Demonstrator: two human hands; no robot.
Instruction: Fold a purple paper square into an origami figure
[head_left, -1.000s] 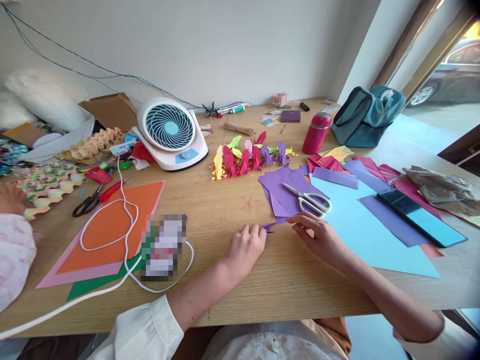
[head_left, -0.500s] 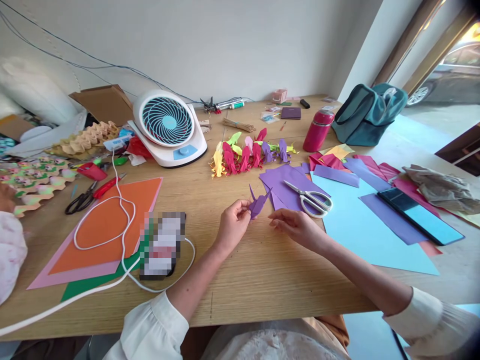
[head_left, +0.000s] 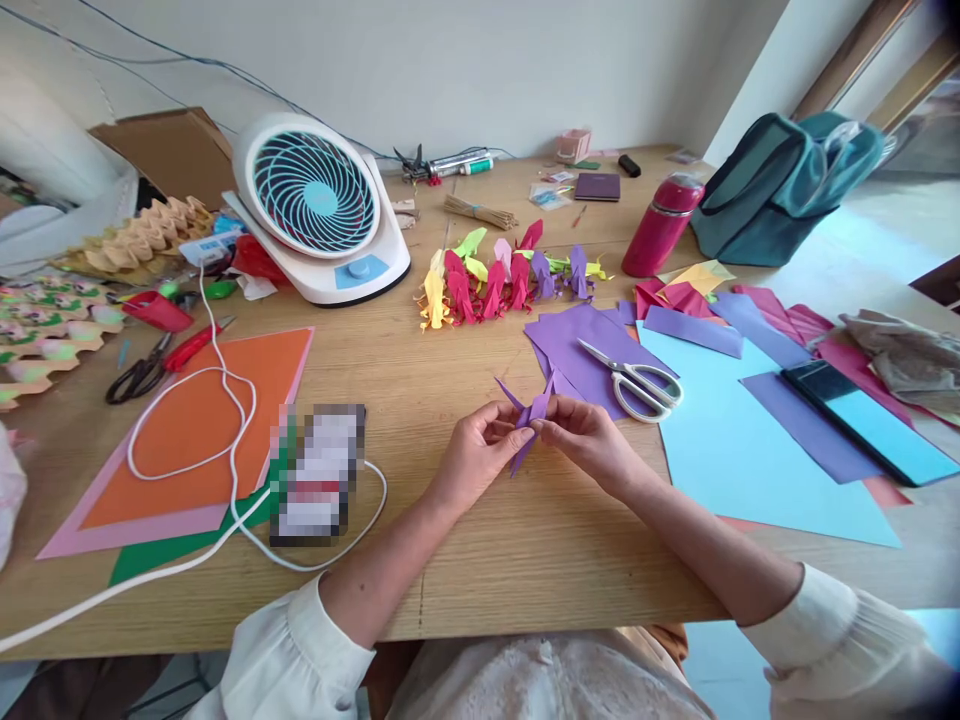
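Note:
Between my two hands is a small folded purple paper figure point(head_left: 534, 412) with several pointed strips sticking out. My left hand point(head_left: 484, 445) pinches it from the left, thumb in front. From the right, the thumb and fingers of my right hand point(head_left: 589, 435) grip its other side. Right behind my hands lie sheets of purple paper point(head_left: 577, 335), with white-handled scissors point(head_left: 637, 385) resting on them. Farther back stands a cluster of folded paper figures point(head_left: 491, 285) in yellow, red, pink, green and purple.
A white fan point(head_left: 322, 215) stands at the back left, and a phone point(head_left: 319, 475) with a white cable lies left of my arm. Orange paper point(head_left: 187, 430) is beyond it. On the right are light-blue paper point(head_left: 750, 450), a dark phone point(head_left: 862, 420), a red flask point(head_left: 664, 225) and a teal bag point(head_left: 780, 190).
My right hand has moved left and taken hold of the purple paper figure, which only my left hand held before. The figure's strips are now spread differently. The camera view has shifted slightly.

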